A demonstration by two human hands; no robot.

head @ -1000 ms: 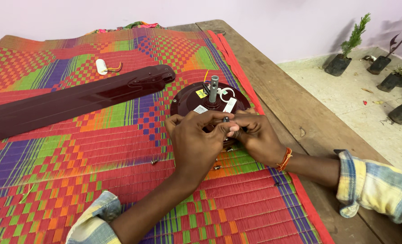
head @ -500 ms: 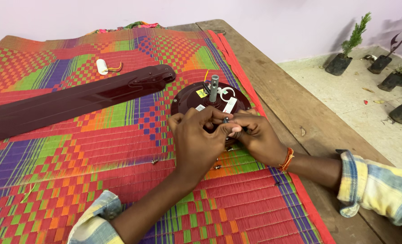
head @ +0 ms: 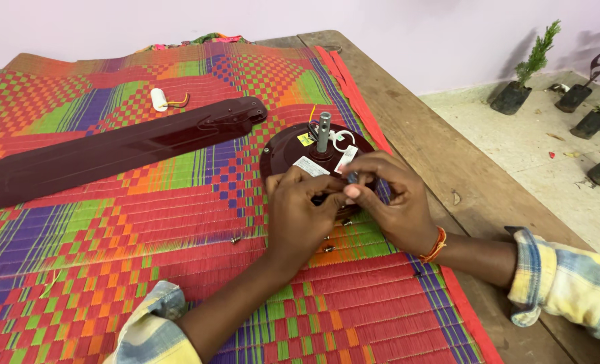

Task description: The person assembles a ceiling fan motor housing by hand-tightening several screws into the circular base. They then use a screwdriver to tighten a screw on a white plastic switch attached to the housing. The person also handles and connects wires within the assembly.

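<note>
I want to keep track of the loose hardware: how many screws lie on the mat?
3 visible: one screw left of the left hand, two screws between the hands below the fan motor. Others may be hidden under the hands.

Fan motor housing (head: 286, 149): glossy maroon painted metal. Shaft (head: 323, 131): dull grey metal. Blade (head: 111, 152): smooth, semi-gloss. Mat (head: 111, 236): ribbed woven fibre. Desk (head: 435, 155): rough, matt wood.

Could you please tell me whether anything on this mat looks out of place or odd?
Yes: small screws lie loose on the woven mat, one apart to the left of the hands and others below the ceiling fan motor. Nothing looks damaged.
</note>
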